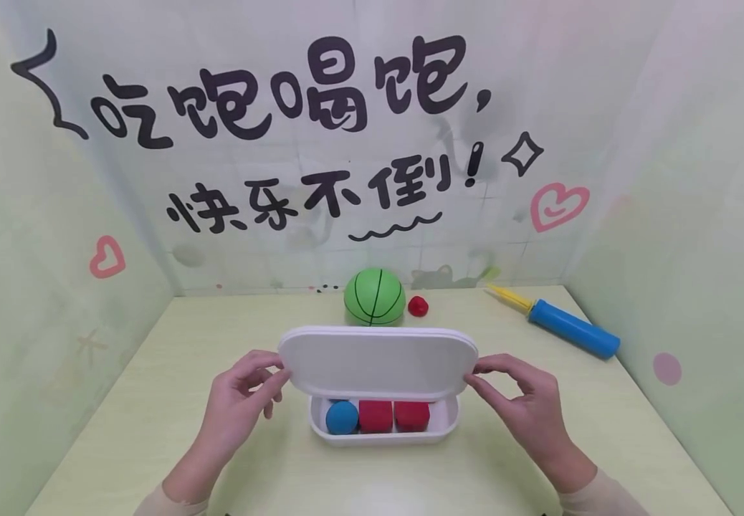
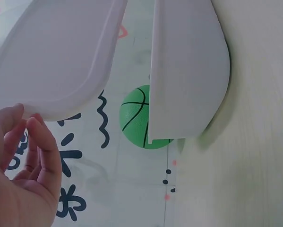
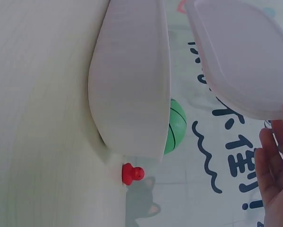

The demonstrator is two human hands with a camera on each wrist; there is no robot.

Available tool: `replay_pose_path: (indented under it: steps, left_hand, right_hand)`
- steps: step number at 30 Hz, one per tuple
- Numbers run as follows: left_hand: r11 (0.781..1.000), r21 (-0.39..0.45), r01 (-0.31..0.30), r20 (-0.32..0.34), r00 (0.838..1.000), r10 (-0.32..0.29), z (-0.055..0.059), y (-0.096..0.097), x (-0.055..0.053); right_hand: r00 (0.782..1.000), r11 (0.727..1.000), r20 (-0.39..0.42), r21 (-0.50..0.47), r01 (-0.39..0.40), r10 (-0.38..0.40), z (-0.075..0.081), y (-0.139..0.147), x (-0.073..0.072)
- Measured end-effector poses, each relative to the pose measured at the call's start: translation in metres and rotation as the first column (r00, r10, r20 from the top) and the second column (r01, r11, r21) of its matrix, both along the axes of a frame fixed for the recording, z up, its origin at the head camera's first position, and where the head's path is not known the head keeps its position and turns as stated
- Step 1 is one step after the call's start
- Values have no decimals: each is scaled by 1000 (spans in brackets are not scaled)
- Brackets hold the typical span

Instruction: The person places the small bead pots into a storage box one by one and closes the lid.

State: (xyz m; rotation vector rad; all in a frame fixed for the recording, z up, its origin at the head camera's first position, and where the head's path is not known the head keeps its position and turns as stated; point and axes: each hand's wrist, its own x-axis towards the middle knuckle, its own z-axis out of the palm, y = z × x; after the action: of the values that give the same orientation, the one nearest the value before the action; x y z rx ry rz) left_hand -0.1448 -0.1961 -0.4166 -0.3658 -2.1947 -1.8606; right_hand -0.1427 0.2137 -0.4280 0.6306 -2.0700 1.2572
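Both hands hold a white oval lid (image 1: 378, 364) by its two ends, tilted above a white box (image 1: 385, 438). My left hand (image 1: 238, 401) pinches the lid's left end between thumb and fingers; in the left wrist view that hand (image 2: 30, 165) is at the lid's edge. My right hand (image 1: 530, 405) pinches the right end the same way. Inside the box sit a blue ball (image 1: 342, 418) and two red blocks (image 1: 375, 416), side by side along the front. The lid hides the rear of the box. Both wrist views show a gap between lid and box.
Behind the lid lies a green ball (image 1: 375, 295) with black lines, beside a small red duck (image 3: 132, 174). A blue hand pump (image 1: 575, 328) with a yellow nozzle lies at the back right. Printed curtains with black lettering stand behind and along both sides of the table (image 1: 153, 430).
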Motion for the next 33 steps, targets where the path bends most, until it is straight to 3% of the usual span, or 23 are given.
replay_pose_path:
  steps: [3, 9, 11, 14, 19, 23, 27, 33]
  left_hand:
    - [999, -25, -29, 60, 998, 30, -1, 0, 0]
    - [997, -31, -70, 169, 983, 75, -9, 4, -2]
    - [997, -35, -75, 203, 976, 81, -13, 5, -3]
    - [996, -59, -66, 244, 967, 78, -19, 6, -5]
    - [985, -172, -30, 306, 949, 83, -28, 8, -8]
    - [963, -268, -9, 310, 946, 96, -37, 12, -12]
    - [946, -325, -1, 274, 957, 95, -45, 16, -13]
    - [931, -364, 4, 275, 956, 103, -51, 18, -11]
  right_hand:
    - [992, 998, 111, -19, 57, -55, 0, -5, 3]
    - [970, 991, 210, -38, 132, -121, -4, -12, 2]
    - [946, 988, 291, -16, 155, -144, -4, -13, 1]
    - [891, 987, 425, 25, 161, -157, -6, -13, -1]
    - [807, 985, 566, 124, 117, -167, -9, -12, -6]
    - [777, 979, 604, 188, 77, -177, -13, -10, -10]
    - [771, 969, 607, 242, 49, -191, -15, -9, -12]
    - [754, 957, 622, 288, 33, -213, -15, -11, -13]
